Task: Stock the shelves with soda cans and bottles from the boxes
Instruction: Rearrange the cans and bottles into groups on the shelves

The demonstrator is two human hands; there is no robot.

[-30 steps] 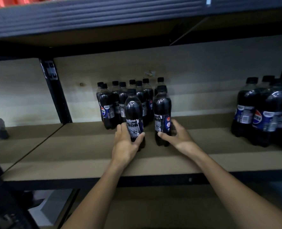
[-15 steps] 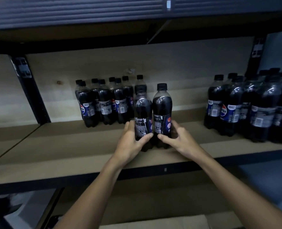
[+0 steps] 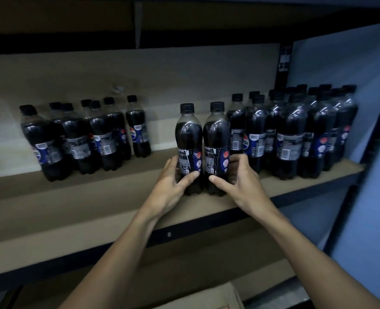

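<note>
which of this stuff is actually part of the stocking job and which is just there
Job: left hand gripping left bottle; right hand gripping right bottle; stocked cluster at left; stocked cluster at right; shelf board; cardboard box below.
Just there: black upright post with its sticker; blue wall.

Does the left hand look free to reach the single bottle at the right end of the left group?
Probably yes, once it lets go: the left hand grips the left front bottle, but only bare shelf lies between it and that single bottle.
</note>
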